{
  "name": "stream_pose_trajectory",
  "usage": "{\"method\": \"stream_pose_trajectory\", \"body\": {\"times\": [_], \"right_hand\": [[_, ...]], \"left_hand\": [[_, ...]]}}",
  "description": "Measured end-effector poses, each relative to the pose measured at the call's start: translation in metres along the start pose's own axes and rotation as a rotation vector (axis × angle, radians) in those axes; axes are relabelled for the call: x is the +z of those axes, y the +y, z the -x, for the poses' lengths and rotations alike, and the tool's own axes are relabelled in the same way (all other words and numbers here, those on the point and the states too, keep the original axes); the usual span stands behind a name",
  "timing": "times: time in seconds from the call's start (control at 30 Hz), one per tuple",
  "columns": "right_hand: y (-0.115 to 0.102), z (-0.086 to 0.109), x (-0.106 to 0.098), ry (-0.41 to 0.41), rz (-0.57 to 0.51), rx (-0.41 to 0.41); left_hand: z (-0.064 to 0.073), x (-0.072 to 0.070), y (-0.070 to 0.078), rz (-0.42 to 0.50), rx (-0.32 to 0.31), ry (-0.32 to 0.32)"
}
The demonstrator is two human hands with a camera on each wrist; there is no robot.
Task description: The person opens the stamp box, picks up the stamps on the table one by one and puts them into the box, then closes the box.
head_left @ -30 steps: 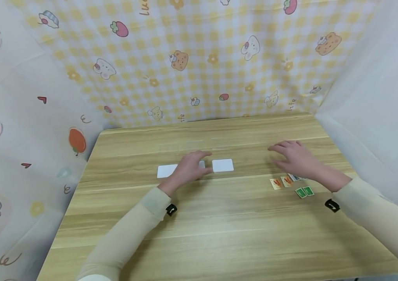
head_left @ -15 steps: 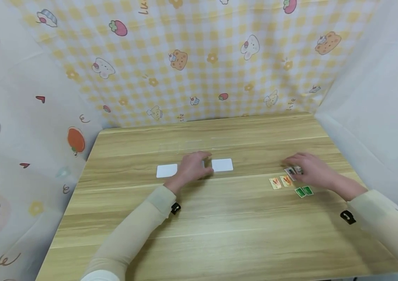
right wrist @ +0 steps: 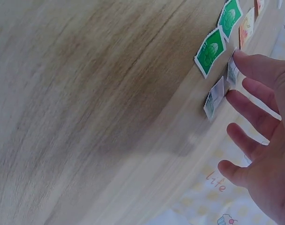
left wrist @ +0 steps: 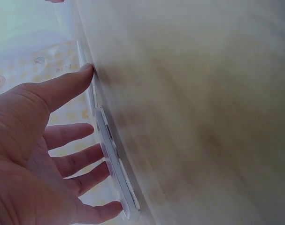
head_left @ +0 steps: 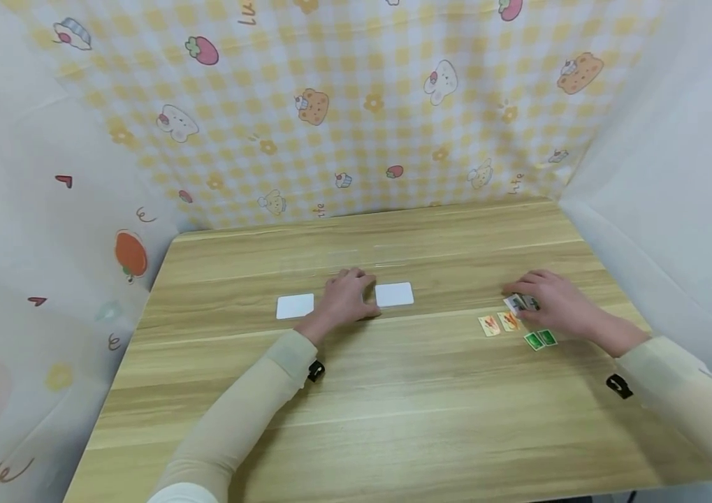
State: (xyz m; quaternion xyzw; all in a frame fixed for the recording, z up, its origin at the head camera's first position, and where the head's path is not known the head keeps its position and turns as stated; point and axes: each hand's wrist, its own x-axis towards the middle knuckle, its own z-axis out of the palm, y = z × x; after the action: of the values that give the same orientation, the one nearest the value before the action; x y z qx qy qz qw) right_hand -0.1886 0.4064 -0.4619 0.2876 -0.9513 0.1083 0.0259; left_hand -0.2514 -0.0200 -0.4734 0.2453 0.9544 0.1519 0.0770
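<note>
My left hand (head_left: 344, 299) rests with spread fingers over the middle of a row of white rectangular pieces, between a left white piece (head_left: 295, 306) and a right white piece (head_left: 394, 294). Seen from the left wrist, its fingertips touch the edge of a flat white piece (left wrist: 118, 168). At the right, my right hand (head_left: 553, 304) reaches down to two grey postage stamps; its thumb touches one grey stamp (right wrist: 232, 70), and a fingertip is at the edge of the other grey stamp (right wrist: 214, 98). Two green stamps (right wrist: 210, 52) and two orange stamps (head_left: 509, 321) lie close by.
Faint clear rectangles (head_left: 390, 255) lie in a row behind the white pieces. The wooden table (head_left: 393, 405) meets a yellow checked cloth (head_left: 356, 140) at the back and pale cloth on both sides.
My right hand has come down onto the grey stamps from farther back and left, then stayed there. The left hand has barely moved. The head view has shifted slightly.
</note>
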Motion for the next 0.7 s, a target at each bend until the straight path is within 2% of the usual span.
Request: {"method": "stream_pose_trajectory", "body": {"times": [0.23,0.7], "right_hand": [[-0.0013,-0.0033,0.0011,-0.005,-0.004,0.031],[-0.0011,-0.0053,0.0023,0.001,-0.043,0.091]], "left_hand": [[0.0005,-0.0025,0.0008,0.042,-0.008,-0.019],[-0.0019,0.0025,-0.0025,0.032,0.003,0.015]]}}
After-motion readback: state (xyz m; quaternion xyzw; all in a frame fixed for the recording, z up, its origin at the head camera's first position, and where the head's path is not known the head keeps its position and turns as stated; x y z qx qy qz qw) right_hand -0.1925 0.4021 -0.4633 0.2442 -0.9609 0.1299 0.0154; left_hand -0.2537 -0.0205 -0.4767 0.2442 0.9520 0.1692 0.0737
